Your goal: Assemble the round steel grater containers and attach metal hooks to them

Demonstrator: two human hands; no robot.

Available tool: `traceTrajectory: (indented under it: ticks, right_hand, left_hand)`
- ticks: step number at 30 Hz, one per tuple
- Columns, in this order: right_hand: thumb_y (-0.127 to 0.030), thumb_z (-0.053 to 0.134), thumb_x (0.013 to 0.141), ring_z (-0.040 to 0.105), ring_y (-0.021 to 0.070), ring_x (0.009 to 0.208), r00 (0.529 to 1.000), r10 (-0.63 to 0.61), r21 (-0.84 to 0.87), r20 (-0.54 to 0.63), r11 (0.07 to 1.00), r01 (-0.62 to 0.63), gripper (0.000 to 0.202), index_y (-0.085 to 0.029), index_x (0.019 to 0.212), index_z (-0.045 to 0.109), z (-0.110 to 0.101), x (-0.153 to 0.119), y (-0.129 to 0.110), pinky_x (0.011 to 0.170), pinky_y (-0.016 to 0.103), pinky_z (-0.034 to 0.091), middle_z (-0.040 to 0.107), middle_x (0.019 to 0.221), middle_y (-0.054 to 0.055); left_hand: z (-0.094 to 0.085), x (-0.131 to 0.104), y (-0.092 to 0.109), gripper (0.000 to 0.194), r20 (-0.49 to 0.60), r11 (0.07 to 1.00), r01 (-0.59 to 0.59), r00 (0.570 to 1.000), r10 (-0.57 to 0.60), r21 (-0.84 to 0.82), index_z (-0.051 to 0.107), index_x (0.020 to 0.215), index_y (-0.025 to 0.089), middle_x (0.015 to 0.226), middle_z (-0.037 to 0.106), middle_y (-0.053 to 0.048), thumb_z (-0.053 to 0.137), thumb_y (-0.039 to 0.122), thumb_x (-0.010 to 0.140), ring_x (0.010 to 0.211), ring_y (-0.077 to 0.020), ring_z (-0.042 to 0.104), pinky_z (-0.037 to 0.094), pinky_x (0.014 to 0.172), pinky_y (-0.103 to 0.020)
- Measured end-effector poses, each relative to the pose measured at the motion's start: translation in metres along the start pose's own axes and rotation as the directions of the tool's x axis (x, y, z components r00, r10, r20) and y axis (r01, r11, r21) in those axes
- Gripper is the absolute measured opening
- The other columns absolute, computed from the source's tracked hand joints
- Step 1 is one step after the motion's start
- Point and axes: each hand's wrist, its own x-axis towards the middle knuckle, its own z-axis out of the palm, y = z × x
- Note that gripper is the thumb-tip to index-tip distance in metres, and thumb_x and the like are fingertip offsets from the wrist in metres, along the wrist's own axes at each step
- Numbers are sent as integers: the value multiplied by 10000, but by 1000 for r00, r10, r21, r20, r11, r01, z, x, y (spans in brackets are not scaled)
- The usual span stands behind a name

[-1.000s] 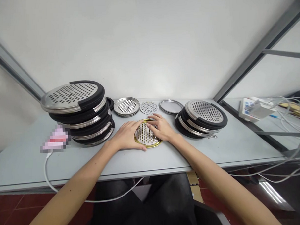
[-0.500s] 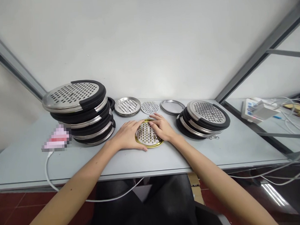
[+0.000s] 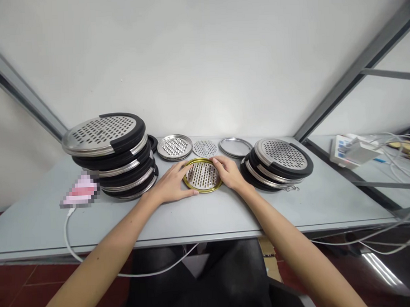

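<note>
Left-hand grip (image 3: 172, 183) and right-hand grip (image 3: 229, 172) are grasping round gold-rimmed perforated metal disc (image 3: 202, 176) (opposite edges). Grey tabletop (image 3: 201, 221) is lying beneath.

A tall stack (image 3: 114, 159) bars the way left of the left hand (image 3: 172, 184), a shorter stack (image 3: 276, 164) right of the right hand (image 3: 228, 173). Between the hands, a gold-rimmed grater (image 3: 202, 175) fills the gap; just beyond lie a silver grater (image 3: 175, 147), disc (image 3: 205, 148) and tray (image 3: 235, 146). Free table (image 3: 207, 216) spreads on the hands' near side.
</note>
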Motion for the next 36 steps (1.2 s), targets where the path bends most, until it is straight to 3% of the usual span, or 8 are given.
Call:
traceTrajectory:
  ticks: [8, 13, 17, 27, 36]
  right_hand:
    - [-266, 506, 870, 645, 242, 1026, 997, 24, -60, -70, 998, -28, 265, -173, 1023, 702, 1, 0, 3, 925, 394, 485, 724, 1058, 97]
    - [-261, 509, 870, 654, 230, 983, 997, 29, -60, -76, 998, -33, 256, -174, 1005, 709, -2, 1, 5, 892, 377, 504, 729, 1031, 87]
    - [-250, 511, 871, 661, 226, 960, 998, 10, -80, -64, 997, -15, 253, -167, 995, 714, -2, 1, 5, 889, 369, 505, 732, 1015, 90]
    - [-219, 542, 844, 664, 224, 992, 998, 18, -82, -64, 996, -23, 245, -172, 1019, 706, -3, 2, 9, 907, 372, 506, 731, 1044, 83]
    - [-210, 565, 825, 681, 192, 811, 996, 78, -63, -33, 995, -79, 269, -174, 1062, 687, -3, 2, 7, 854, 345, 514, 742, 906, 40]
  left_hand:
    - [1, 0, 3, 748, -36, 1000, -21, 999, 21, -5, 367, 1443, 163, 1472, 398, -161, 603, 537, 840, 1370, -301, 372, 312, 1146, -469]
    - [7, 4, 3, 572, -101, 1000, -1, 995, -2, -30, 331, 1460, 180, 1453, 445, -144, 472, 382, 944, 1354, -268, 406, 332, 1129, -476]
    - [8, 5, -1, 555, -72, 1000, -3, 997, 1, -26, 327, 1474, 160, 1473, 429, -134, 436, 299, 948, 1362, -255, 404, 323, 1145, -442]
    - [4, 2, 1, 522, -10, 999, 10, 1000, -10, -35, 414, 1449, 265, 1513, 394, -59, 416, 209, 930, 1344, -247, 444, 358, 1130, -426]
    - [2, 1, 9, 538, -27, 992, -81, 997, 78, -100, 445, 1425, 207, 1462, 480, -55, 479, 221, 888, 1355, -223, 441, 338, 1159, -391]
